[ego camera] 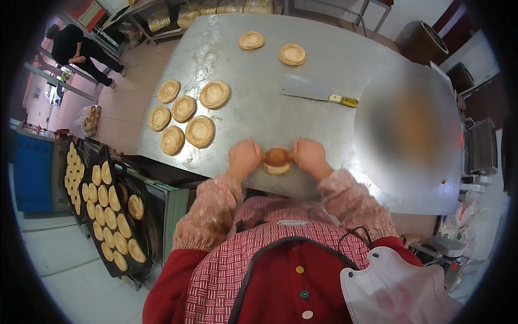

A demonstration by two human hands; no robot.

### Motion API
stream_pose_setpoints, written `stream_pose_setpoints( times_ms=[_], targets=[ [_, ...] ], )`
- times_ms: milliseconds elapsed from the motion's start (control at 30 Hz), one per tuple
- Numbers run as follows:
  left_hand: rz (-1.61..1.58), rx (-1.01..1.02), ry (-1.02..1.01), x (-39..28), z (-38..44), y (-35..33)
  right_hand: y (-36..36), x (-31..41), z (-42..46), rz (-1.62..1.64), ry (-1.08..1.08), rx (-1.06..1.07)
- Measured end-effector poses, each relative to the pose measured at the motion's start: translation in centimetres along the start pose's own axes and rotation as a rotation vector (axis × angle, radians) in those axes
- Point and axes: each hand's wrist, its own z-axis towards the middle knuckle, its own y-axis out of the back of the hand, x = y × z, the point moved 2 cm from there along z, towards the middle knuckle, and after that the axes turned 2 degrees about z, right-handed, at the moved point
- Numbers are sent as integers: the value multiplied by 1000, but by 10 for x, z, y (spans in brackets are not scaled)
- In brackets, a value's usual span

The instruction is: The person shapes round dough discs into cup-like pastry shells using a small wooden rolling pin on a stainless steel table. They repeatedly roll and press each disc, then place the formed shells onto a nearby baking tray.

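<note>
My left hand (245,157) and my right hand (311,156) grip the two handles of a short wooden rolling pin (277,156). Under the pin's thick barrel lies a round piece of dough (277,169), its far part covered by the pin. Both rest near the front edge of a metal worktable (259,109). Several flattened dough rounds with raised rims, such as this dough round (200,131), lie to the left. Two more sit far back, a dough round (251,40) and another dough round (292,54).
A cleaver (315,94) lies flat beyond my right hand. A large blurred area hides the table's right side. At left, black baking trays (139,259) hold rows of dough rounds. A person (75,50) stands by the doorway at the upper left. Bagged goods (222,9) line a shelf behind.
</note>
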Motion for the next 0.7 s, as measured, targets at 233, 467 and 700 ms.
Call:
stream_pose_setpoints(
  times_ms=[233, 467, 700],
  targets=[
    [85, -77, -26, -2, -22, 4, 19, 16, -5, -13, -16, 15],
    [33, -187, -75, -3, -58, 5, -6, 13, -26, 59, 24, -63],
    [40, -180, 15, 18, 13, 15, -6, 9, 51, 20, -47, -156]
  ],
)
